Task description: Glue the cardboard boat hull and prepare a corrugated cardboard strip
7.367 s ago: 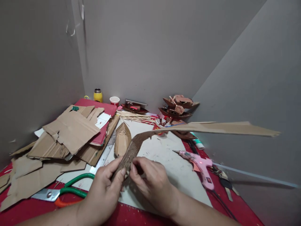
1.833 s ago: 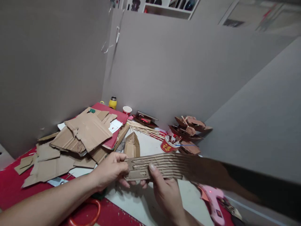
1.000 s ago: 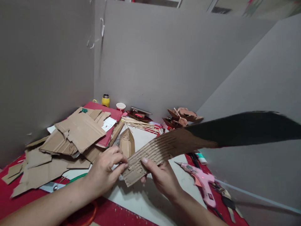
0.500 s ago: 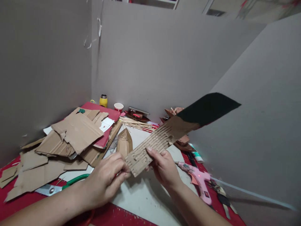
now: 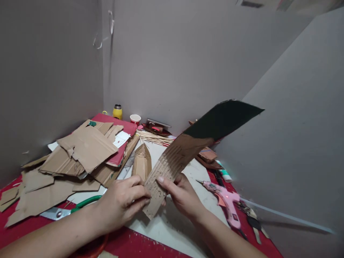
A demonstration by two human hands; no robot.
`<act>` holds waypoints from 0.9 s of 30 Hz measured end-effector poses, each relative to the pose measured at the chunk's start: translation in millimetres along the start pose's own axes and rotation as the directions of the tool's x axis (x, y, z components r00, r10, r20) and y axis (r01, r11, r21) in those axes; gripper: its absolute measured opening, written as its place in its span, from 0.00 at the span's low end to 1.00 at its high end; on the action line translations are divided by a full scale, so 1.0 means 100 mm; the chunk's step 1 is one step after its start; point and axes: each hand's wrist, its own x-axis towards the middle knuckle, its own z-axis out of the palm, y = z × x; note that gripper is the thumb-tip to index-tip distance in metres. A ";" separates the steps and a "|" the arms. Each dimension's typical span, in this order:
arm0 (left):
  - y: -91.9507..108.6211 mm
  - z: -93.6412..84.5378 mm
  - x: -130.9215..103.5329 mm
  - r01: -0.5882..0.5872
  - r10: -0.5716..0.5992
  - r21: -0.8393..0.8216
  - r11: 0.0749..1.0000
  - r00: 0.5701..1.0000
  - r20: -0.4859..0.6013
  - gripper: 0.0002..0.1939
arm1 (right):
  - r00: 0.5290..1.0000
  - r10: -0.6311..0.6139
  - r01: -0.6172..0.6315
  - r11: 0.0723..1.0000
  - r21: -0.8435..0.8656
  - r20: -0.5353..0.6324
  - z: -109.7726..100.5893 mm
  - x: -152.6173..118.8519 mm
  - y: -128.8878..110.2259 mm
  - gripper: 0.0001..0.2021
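Note:
A long cardboard strip [image 5: 174,157], dark green at its upper right end and ridged brown at the lower part, slants above the table. My right hand [image 5: 182,195] grips its lower right edge, thumb on the ridged face and fingers behind. At the strip's lower left edge, my left hand [image 5: 127,197] pinches it with bent fingers; the fingertips are partly hidden. Behind my left hand lies a small cardboard boat hull [image 5: 142,161] on a pale board [image 5: 158,231].
Cardboard pieces [image 5: 87,148] pile up at the left, beside green-handled scissors [image 5: 60,214]. A pink glue gun [image 5: 227,200] lies at the right near keys [image 5: 254,222]. Farther back are thin sticks [image 5: 154,138], a cup [image 5: 135,119], a yellow bottle [image 5: 117,112] and a brown model boat [image 5: 157,128].
The strip has shifted left and bends more, its green end lower left than before. My right hand has moved left along with it. The view has tilted slightly down.

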 end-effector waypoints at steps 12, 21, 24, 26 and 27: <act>0.00 0.04 0.00 -0.027 0.028 0.079 0.996 0.999 -0.018 0.07 | 1.000 -0.019 0.018 0.997 -0.081 -0.018 0.02 -0.02 -0.07 0.18; 0.01 -0.02 0.01 -0.035 0.017 0.197 0.980 0.996 0.093 0.09 | 0.998 0.021 -0.018 0.999 0.051 -0.058 -0.02 0.02 0.04 0.18; 0.09 -0.06 0.01 -0.006 -0.017 0.144 0.990 0.987 0.157 0.08 | 0.989 0.042 -0.015 0.983 0.183 -0.145 -0.12 0.09 0.03 0.17; 0.15 -0.08 0.01 0.017 -0.040 0.094 0.995 0.967 0.250 0.06 | 0.976 0.034 0.015 0.975 0.221 -0.217 -0.19 0.14 -0.01 0.14; 0.17 -0.09 0.01 0.032 -0.052 0.069 0.997 0.948 0.314 0.05 | 0.969 0.026 0.031 0.974 0.225 -0.246 -0.22 0.16 -0.04 0.13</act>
